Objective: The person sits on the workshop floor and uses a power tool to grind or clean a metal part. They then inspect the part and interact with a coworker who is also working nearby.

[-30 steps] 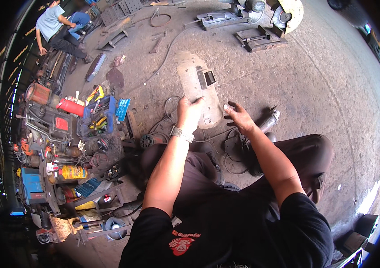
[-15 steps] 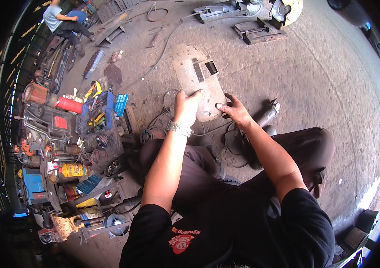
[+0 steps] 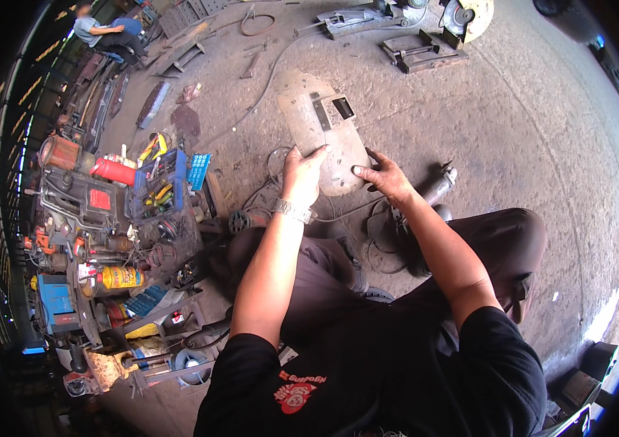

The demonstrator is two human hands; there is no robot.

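A flat, oval, rusty metal plate with a small rectangular frame on it lies on the concrete floor ahead of me. My left hand rests on its near left edge, fingers stretched along the rim. On the plate's near right edge sits my right hand, fingers spread. Neither hand holds anything. An angle grinder lies just right of my right hand, its cable looping by my knees.
Tools crowd the left: a blue tray of pliers, a red cylinder, a yellow can, a blue machine. Metal frames and a cut-off saw lie far ahead. Another person crouches at far upper left.
Both hands stay on the plate's near edge; the view has shifted slightly, and my left hand has slid a little along the left rim.
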